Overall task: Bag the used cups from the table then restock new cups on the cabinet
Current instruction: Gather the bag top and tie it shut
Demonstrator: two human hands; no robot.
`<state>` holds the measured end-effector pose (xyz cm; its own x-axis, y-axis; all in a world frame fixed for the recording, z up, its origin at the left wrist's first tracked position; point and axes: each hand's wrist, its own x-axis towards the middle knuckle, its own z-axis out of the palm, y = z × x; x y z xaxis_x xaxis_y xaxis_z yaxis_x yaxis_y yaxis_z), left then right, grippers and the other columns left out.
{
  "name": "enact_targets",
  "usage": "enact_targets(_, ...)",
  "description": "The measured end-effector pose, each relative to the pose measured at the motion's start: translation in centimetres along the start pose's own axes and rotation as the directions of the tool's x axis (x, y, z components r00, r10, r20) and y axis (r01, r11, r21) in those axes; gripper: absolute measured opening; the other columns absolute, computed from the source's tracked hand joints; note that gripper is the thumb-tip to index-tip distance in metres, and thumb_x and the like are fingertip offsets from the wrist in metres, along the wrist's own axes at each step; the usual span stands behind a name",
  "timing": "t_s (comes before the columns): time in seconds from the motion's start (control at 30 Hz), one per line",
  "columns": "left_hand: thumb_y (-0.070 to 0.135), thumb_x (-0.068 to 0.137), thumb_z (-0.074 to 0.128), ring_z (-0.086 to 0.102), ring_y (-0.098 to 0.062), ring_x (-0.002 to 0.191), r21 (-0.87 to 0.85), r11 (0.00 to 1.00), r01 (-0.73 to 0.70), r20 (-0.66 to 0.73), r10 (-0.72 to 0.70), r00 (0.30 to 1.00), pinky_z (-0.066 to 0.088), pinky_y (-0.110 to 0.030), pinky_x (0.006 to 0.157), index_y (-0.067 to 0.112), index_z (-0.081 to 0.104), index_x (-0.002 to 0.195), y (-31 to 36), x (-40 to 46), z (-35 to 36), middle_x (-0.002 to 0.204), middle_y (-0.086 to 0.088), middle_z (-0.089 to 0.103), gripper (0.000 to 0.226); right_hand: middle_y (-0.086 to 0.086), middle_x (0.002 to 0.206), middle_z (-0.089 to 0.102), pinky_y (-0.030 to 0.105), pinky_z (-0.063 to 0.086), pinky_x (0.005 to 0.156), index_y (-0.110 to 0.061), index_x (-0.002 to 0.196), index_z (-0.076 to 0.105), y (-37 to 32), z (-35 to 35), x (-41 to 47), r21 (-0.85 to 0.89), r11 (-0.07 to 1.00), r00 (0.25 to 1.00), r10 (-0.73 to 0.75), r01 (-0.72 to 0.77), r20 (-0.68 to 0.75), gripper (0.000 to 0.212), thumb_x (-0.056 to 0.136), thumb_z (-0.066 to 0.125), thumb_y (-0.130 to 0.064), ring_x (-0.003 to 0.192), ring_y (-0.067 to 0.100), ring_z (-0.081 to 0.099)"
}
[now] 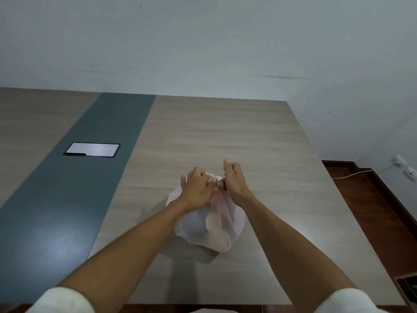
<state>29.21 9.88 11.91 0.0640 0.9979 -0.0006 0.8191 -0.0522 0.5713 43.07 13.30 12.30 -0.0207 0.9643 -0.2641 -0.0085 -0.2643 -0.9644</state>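
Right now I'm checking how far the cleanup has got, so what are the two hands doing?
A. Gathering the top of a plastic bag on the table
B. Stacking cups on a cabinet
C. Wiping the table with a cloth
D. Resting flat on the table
A: the left hand and the right hand both pinch the bunched neck of the plastic bag, which sits on the table.

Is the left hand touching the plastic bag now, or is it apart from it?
Touching. The head view shows the left hand with its fingers closed on the gathered neck of the plastic bag, beside the right hand.
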Motion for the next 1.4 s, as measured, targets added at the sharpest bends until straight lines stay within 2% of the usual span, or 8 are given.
enact_targets(0.1, 0.039, 0.087, 0.057, 0.047, -0.019, 0.077, -0.399, 0.885, 0.24, 0.264, -0.14, 0.954, 0.04, -0.047, 0.079, 0.015, 0.049, 0.065, 0.1, 0.7, -0.9, 0.079, 0.003, 0.053, 0.034, -0.001, 0.055, 0.035, 0.031, 0.029, 0.051, -0.019, 0.064, 0.036, 0.0, 0.1, -0.5, -0.036, 0.997, 0.996, -0.072, 0.074, 0.042, 0.055, 0.104, 0.034, -0.056, 0.048, 0.015, 0.035)
enact_targets(0.27, 0.011, 0.097, 0.048, 0.057, -0.013, 0.072, -0.623, 0.725, 0.294, 0.259, -0.164, 0.952, 0.044, -0.027, 0.068, 0.011, 0.061, 0.076, 0.0, 0.9, -2.0, 0.076, 0.0, 0.063, 0.025, 0.016, 0.064, 0.046, 0.037, 0.049, 0.067, -0.003, 0.068, 0.058, 0.2, -1.0, -1.6, -0.049, 0.988, 0.979, -0.138, 0.147, 0.153, 0.061, 0.104, 0.045, -0.051, 0.065, 0.022, 0.05)
enact_targets(0.4, 0.031, 0.088, 0.053, 0.058, -0.022, 0.081, -0.55, 0.759, 0.349, 0.264, -0.239, 0.934, 0.045, -0.035, 0.075, 0.019, 0.061, 0.079, -1.3, 1.8, -1.8, 0.084, -0.003, 0.064, 0.018, 0.01, 0.069, 0.06, 0.037, 0.044, 0.061, -0.002, 0.07, 0.064, 0.5, -1.6, -1.8, -0.314, 0.894, 0.925, -0.222, 0.319, 0.31, 0.046, 0.087, 0.075, -0.044, 0.064, 0.019, 0.053)
enact_targets(0.6, 0.046, 0.081, 0.058, 0.062, -0.029, 0.086, -0.421, 0.845, 0.329, 0.051, -0.34, 0.939, 0.042, -0.051, 0.1, 0.021, 0.07, 0.064, -2.8, 2.9, -1.7, 0.079, 0.001, 0.066, 0.032, 0.012, 0.11, 0.059, 0.031, 0.049, 0.085, -0.003, 0.082, 0.073, 0.8, -1.7, -1.3, -0.554, 0.75, 0.929, -0.236, 0.36, 0.284, 0.033, 0.099, 0.063, -0.029, 0.092, 0.011, 0.057)
enact_targets(0.83, 0.042, 0.099, 0.057, 0.054, -0.024, 0.13, -0.102, 0.889, 0.446, -0.09, -0.455, 0.886, 0.017, -0.05, 0.117, 0.019, 0.083, 0.092, -6.6, 2.6, -2.2, 0.143, 0.001, 0.058, 0.035, 0.001, 0.125, 0.047, 0.028, 0.044, 0.096, -0.019, 0.082, 0.071, 1.4, -4.5, -0.7, -0.735, 0.617, 0.953, -0.094, 0.282, 0.287, 0.025, 0.098, 0.063, -0.037, 0.108, 0.013, 0.052)
enact_targets(1.0, 0.038, 0.1, 0.059, 0.063, -0.032, 0.106, -0.36, 0.894, 0.267, -0.028, -0.297, 0.955, 0.044, -0.034, 0.086, 0.005, 0.073, 0.097, -7.8, 1.1, -2.1, 0.114, -0.015, 0.067, 0.036, 0.008, 0.125, 0.058, 0.03, 0.048, 0.092, -0.01, 0.106, 0.068, 2.6, -4.0, -1.6, -0.692, 0.674, 0.966, -0.172, 0.258, 0.192, 0.031, 0.098, 0.061, -0.039, 0.112, 0.021, 0.058)
enact_targets(1.17, 0.056, 0.103, 0.042, 0.041, -0.032, 0.143, -0.453, 0.77, 0.449, 0.129, -0.442, 0.888, 0.034, -0.042, 0.114, 0.019, 0.03, 0.157, -9.8, -1.1, -1.2, 0.16, -0.008, 0.038, 0.066, -0.002, 0.169, 0.011, 0.054, 0.026, 0.122, -0.027, 0.161, 0.01, 7.2, -3.5, -2.3, -0.562, 0.826, 0.999, 0.052, -0.035, 0.015, 0.101, 0.084, 0.037, -0.086, 0.154, 0.025, 0.019)
enact_targets(1.4, 0.076, 0.095, 0.035, 0.066, -0.022, 0.109, -0.699, 0.452, 0.554, 0.34, -0.472, 0.813, 0.054, -0.048, 0.098, 0.032, 0.063, 0.121, -12.8, -3.6, 2.3, 0.123, 0.0, 0.069, 0.058, -0.005, 0.164, 0.028, 0.061, 0.031, 0.117, -0.04, 0.156, 0.025, 10.5, -2.5, -2.4, -0.175, 0.933, 0.943, 0.287, -0.316, -0.172, 0.091, 0.078, 0.032, -0.088, 0.147, 0.029, 0.033)
